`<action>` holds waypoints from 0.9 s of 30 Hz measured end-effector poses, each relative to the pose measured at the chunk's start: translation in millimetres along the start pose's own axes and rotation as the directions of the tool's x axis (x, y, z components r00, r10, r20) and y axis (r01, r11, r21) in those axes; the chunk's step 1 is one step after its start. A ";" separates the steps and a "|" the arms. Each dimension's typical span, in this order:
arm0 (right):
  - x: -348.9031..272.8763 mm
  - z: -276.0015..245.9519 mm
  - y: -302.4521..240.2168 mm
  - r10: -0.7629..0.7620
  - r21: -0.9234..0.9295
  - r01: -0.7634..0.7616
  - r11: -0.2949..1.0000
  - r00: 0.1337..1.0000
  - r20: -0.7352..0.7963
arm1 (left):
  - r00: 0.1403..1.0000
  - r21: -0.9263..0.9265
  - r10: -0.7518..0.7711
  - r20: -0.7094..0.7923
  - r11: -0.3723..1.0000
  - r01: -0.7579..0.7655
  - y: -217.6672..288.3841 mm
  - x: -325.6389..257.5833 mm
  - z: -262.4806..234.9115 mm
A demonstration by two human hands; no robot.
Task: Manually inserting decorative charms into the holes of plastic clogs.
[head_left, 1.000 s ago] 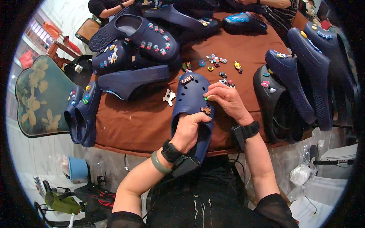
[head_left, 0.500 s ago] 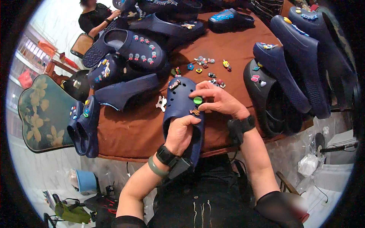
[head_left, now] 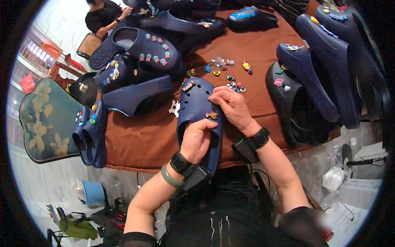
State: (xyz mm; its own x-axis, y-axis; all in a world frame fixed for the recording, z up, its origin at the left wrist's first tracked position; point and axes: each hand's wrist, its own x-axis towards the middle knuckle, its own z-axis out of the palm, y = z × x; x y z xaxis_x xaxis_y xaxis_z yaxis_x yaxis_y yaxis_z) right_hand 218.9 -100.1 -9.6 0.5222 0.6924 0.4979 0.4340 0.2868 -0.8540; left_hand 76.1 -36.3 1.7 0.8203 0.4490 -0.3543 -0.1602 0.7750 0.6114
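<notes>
Navy blue, a clog (head_left: 194,103) with small holes in its top sits at the near middle edge of a worktop (head_left: 135,142) covered in brown cloth, its toe pointing away from the person.

The left hand (head_left: 196,142) grips the clog at its opening, the thumb lying over the upper edge and the other fingers mostly out of sight. The right hand (head_left: 235,109) is at the right side of the toe, thumb and fingertips bunched together against the clog; whether they pinch something cannot be told.

Two charms are on the clog: a striped red-and-white one (head_left: 188,85) at the left of the toe and a brown one (head_left: 211,115) just beyond the left thumb. A white charm (head_left: 175,108) lies on the cloth just left of the clog, and a scatter of small colourful charms (head_left: 222,62) lies farther off.

Dark clogs (head_left: 142,92) are heaped at left, one bearing swirl charms (head_left: 166,47). At right, a black clog (head_left: 284,101) carries pink and white charms. A co-worker (head_left: 101,18) in black is at the far left.
</notes>
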 end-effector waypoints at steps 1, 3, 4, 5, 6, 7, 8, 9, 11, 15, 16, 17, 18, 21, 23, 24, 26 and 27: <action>0.2 -0.7 2.4 -0.001 0.001 0.001 1.000 1.000 -0.003 | 0.999 0.021 0.031 0.023 0.999 -0.031 0.1 -0.9 0.4; 2.9 -4.2 9.2 0.211 0.167 -0.202 0.965 0.977 -0.037 | 0.999 0.026 -0.008 0.054 1.000 0.006 0.3 3.5 -5.1; 4.4 -4.0 11.5 0.190 0.203 -0.177 0.963 0.981 -0.045 | 0.996 0.029 -0.045 0.083 0.999 0.043 0.7 5.4 -6.5; 4.3 -3.7 14.7 0.187 0.203 -0.173 0.964 0.981 -0.053 | 0.995 0.035 -0.048 0.088 0.998 0.045 0.8 5.4 -6.8; 4.9 -2.6 18.2 0.146 0.123 -0.135 0.983 0.986 -0.080 | 0.994 -0.001 -0.099 0.055 0.995 0.099 1.6 4.4 -5.7; 5.8 -2.4 20.3 0.102 0.041 -0.098 0.994 0.989 -0.104 | 0.988 -0.038 -0.150 0.025 0.988 0.151 2.5 3.2 -3.8; 7.4 -3.3 21.5 0.099 0.043 -0.095 0.995 0.989 -0.109 | 0.988 -0.032 -0.150 0.027 0.988 0.151 3.6 1.4 0.3; 9.8 -3.3 20.0 0.014 -0.066 -0.027 0.997 0.981 -0.192 | 0.993 0.021 -0.115 0.018 0.993 0.114 5.5 -2.7 6.2; 11.8 -4.7 18.0 -0.083 -0.178 0.035 0.983 0.960 -0.269 | 0.997 0.081 -0.077 0.015 0.994 0.075 7.6 -7.5 12.8; 11.7 -12.5 7.7 -0.152 -0.467 0.016 0.884 0.955 -0.254 | 0.994 0.281 0.041 -0.104 0.960 -0.010 17.6 -19.5 25.9; 11.5 -15.6 2.0 -0.121 -0.265 0.066 0.962 0.973 -0.197 | 0.979 0.308 0.029 -0.202 0.951 0.035 20.9 -23.5 29.0; 10.9 -18.6 -1.0 -0.124 -0.270 0.066 0.961 0.972 -0.202 | 0.980 0.310 0.027 -0.196 0.950 0.036 22.3 -25.1 28.8; 10.0 -18.3 -4.0 -0.041 -0.051 0.042 0.998 0.999 0.019 | 0.985 0.367 0.060 -0.161 0.930 0.004 24.3 -29.3 26.2; 11.0 -21.5 -17.6 0.011 0.223 -0.093 0.970 0.938 0.345 | 0.982 0.362 0.173 -0.077 0.922 -0.134 19.2 -32.3 18.4; 13.9 -25.1 -23.1 -0.265 0.043 0.279 0.959 0.837 0.478 | 0.980 0.391 0.196 -0.036 0.905 -0.166 19.2 -33.5 14.9; 10.8 -22.3 -23.7 -0.248 0.074 0.243 0.967 0.841 0.481 | 0.978 0.386 0.203 -0.043 0.906 -0.171 19.2 -32.2 10.9; 8.2 -24.5 -24.8 -0.203 0.090 0.182 0.979 0.849 0.488 | 0.985 0.313 0.167 -0.050 0.939 -0.143 17.9 -28.3 3.0; 7.6 -22.0 -24.9 -0.154 0.102 0.119 0.988 0.860 0.486 | 0.983 0.309 0.176 -0.060 0.939 -0.149 18.6 -27.7 1.1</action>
State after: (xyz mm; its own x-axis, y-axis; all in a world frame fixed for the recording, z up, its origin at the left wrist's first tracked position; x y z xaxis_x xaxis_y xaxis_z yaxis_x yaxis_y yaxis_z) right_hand 228.2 -116.6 18.7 0.0253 0.8733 0.4865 0.4158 0.4333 -0.7996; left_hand 51.0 -34.8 23.7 0.7450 0.6040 -0.2830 -0.1033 0.5237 0.8456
